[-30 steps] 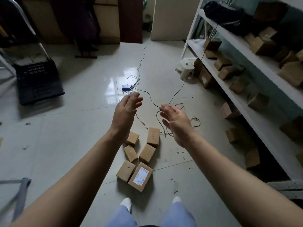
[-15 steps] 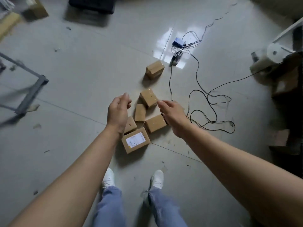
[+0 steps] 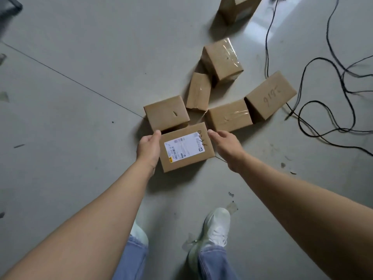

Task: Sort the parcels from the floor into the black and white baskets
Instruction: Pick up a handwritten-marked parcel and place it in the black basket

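Parcels lie in a loose cluster on the floor point(image 3: 80, 138), 7 in view. The nearest, a labelled parcel point(image 3: 186, 147), sits at the cluster's near edge, between the 2 hands. The left hand point(image 3: 148, 149) is pressed to its left side with the thumb at the far corner. Its fingers are hidden, so I cannot tell whether it grips. The right hand point(image 3: 226, 147) is released, its fingers relaxed and just reaching the far right corner.

A lift by side pressure alone could let the smooth cardboard slip. The plain parcel point(image 3: 167, 114) right behind could get nudged. Loose cables point(image 3: 323, 98) lie at the cluster's right and could catch a shoe point(image 3: 217, 227). Neither basket is in view.
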Action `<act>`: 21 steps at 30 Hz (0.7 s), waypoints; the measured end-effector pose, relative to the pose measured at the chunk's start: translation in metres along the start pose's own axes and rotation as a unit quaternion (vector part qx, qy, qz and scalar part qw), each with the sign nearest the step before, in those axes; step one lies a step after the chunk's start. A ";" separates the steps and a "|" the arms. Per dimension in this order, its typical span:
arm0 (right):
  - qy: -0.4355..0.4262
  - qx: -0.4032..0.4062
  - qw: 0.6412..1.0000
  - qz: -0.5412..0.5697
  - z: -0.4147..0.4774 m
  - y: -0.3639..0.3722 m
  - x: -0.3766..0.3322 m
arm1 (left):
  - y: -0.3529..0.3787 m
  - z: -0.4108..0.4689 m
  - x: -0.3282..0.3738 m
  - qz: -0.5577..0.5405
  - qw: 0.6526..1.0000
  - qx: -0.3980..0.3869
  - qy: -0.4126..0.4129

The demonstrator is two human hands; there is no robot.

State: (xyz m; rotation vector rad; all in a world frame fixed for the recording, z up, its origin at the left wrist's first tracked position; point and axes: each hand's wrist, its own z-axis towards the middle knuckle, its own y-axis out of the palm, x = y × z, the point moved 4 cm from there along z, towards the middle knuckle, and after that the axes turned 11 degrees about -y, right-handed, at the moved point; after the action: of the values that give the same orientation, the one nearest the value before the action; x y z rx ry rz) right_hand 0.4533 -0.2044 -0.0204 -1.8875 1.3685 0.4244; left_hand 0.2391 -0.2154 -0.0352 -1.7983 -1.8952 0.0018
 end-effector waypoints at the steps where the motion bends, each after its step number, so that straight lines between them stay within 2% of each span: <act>1: 0.008 -0.004 1.000 -0.008 0.015 0.009 0.015 | 0.007 0.020 -0.011 0.010 1.000 -0.002 -0.005; 7: 0.057 -0.040 0.997 -0.037 0.071 0.048 0.077 | 0.044 0.093 -0.066 -0.033 0.992 -0.067 -0.101; 12: 0.087 -0.050 0.995 -0.022 0.064 0.054 0.071 | 0.039 0.084 -0.060 -0.060 0.989 -0.074 -0.117; 17: 0.072 -0.041 0.995 -0.052 0.018 0.022 0.006 | -0.001 0.019 -0.015 -0.055 0.990 -0.080 -0.098; 21: -0.014 -0.049 0.997 -0.058 -0.020 -0.014 -0.104 | -0.059 -0.051 0.073 -0.068 0.996 -0.052 -0.027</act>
State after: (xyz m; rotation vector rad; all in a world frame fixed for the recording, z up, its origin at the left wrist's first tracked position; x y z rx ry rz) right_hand 0.4241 -0.1474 0.0653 -2.0216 1.2329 0.4663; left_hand 0.2044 -0.1721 0.0561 -1.7479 -2.0872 -0.0993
